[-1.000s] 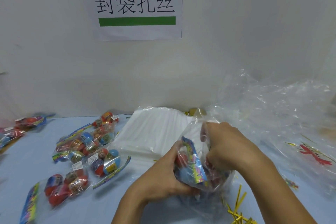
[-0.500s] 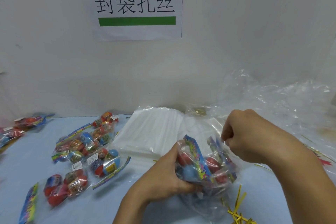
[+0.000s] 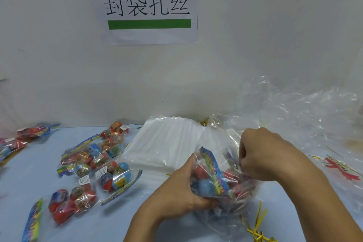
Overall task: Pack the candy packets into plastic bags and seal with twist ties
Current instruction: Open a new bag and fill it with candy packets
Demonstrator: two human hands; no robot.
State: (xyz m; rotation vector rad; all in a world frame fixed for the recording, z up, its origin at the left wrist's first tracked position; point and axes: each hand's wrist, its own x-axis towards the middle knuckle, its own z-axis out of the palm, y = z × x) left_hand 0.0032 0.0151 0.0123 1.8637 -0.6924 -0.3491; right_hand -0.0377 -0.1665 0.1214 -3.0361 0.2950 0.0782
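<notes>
Nearest, yellow twist ties [image 3: 255, 228] lie untouched by the right forearm. The left hand [image 3: 176, 188] grips the clear plastic bag [image 3: 231, 165] from below, fingers curled round the candy packets [image 3: 212, 175] now inside it. The right hand [image 3: 263, 153], buried in the bag a second ago, has come out and pinches the bag's edge, so filling looks done and gathering the neck comes next. Further left, loose candy packets [image 3: 94, 161] wait beside a stack of flat bags [image 3: 167, 143].
</notes>
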